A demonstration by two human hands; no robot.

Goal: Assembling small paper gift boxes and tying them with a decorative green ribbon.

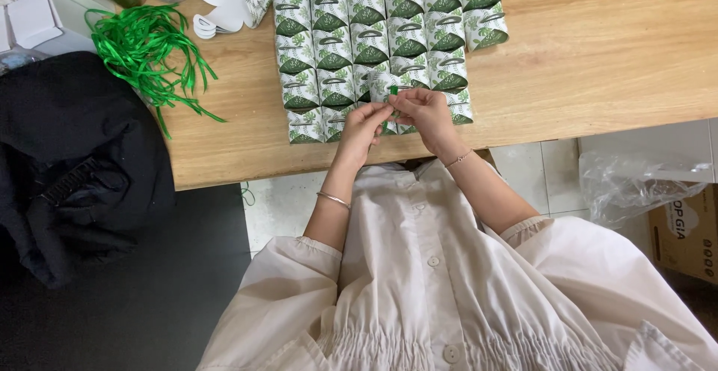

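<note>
Tying a green ribbon on a small leaf-print box at the near edge of the wooden surface.

Rows of finished leaf-print boxes fill the middle of the surface; a loose pile of green ribbon lies well to the left, near a black bag. Both hands meet over the nearest box: the left hand and right hand have fingers pressed together, pinching a short ribbon piece. By my judgement the knot is mid-way; next calls for a snug, even pull.
</note>
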